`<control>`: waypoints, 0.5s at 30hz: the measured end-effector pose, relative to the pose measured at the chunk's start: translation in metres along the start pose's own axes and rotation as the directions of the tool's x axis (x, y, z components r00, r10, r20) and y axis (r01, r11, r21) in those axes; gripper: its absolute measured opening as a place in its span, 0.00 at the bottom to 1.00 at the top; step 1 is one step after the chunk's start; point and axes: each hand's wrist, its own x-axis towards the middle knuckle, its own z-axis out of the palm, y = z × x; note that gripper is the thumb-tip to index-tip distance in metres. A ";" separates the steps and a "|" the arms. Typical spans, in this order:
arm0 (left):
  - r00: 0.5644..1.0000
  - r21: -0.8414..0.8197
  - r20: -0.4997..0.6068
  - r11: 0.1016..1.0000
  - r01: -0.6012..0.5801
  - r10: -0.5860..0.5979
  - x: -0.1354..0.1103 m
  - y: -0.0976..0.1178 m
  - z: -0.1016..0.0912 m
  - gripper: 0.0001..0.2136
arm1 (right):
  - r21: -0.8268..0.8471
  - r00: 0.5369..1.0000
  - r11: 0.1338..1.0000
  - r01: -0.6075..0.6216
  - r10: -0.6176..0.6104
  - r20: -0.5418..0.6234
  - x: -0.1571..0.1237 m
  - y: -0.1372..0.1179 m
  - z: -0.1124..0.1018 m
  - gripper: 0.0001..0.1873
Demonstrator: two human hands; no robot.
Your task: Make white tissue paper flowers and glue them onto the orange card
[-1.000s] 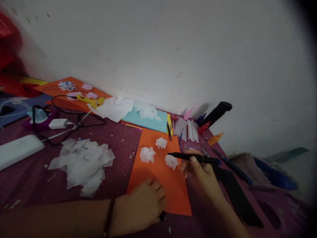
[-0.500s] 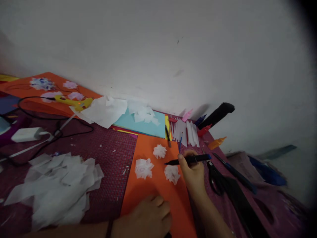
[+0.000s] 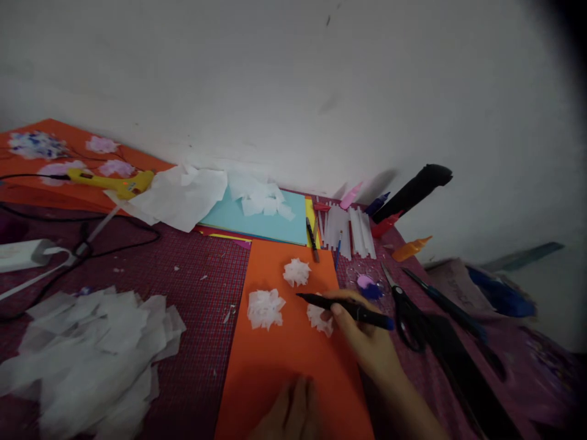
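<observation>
My right hand (image 3: 371, 351) grips a black marker (image 3: 358, 311) with a blue end, its tip pointing left above an orange sheet (image 3: 293, 360). Two white tissue-paper flowers, one at the top (image 3: 296, 272) and one on the left (image 3: 265, 309), sit on this sheet. A third paper flower (image 3: 318, 319) is partly covered by the marker and my right fingers. At the bottom edge, my left hand (image 3: 291, 412) rests on the orange sheet, fingers stretched forward and somewhat blurred. Nothing shows in it; its palm is cut off by the frame.
A heap of white tissue pieces (image 3: 101, 360) lies on the left. Behind it are a yellow glue gun (image 3: 112, 182) and its cable. Scissors (image 3: 408, 318), a paint palette (image 3: 367, 282), glue sticks (image 3: 362, 232) and an orange paint bottle (image 3: 411, 249) lie at right.
My right hand has shifted slightly down, and the marker's tip has moved left and up. My left hand has drawn back toward the bottom edge, its curled fingers now stretched. The view has shifted right.
</observation>
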 end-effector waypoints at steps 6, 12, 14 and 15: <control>0.999 0.019 0.030 1.000 -0.014 0.013 0.000 0.003 -0.009 0.14 | -0.033 0.996 0.998 0.052 -0.054 -0.066 -0.001 0.005 0.004 0.07; 1.000 -0.007 0.010 1.000 -0.006 0.006 0.008 -0.004 -0.019 0.14 | 0.073 0.990 0.988 0.138 -0.138 -0.002 -0.003 0.001 0.008 0.07; 1.000 -0.025 -0.012 1.000 -0.017 0.017 0.010 -0.006 -0.021 0.14 | 0.070 0.989 0.987 0.144 -0.147 0.028 -0.004 0.001 0.009 0.08; 1.000 -0.034 -0.012 0.999 -0.028 0.028 0.011 -0.007 -0.023 0.13 | 0.046 0.989 0.989 0.140 -0.142 0.044 -0.003 0.002 0.010 0.08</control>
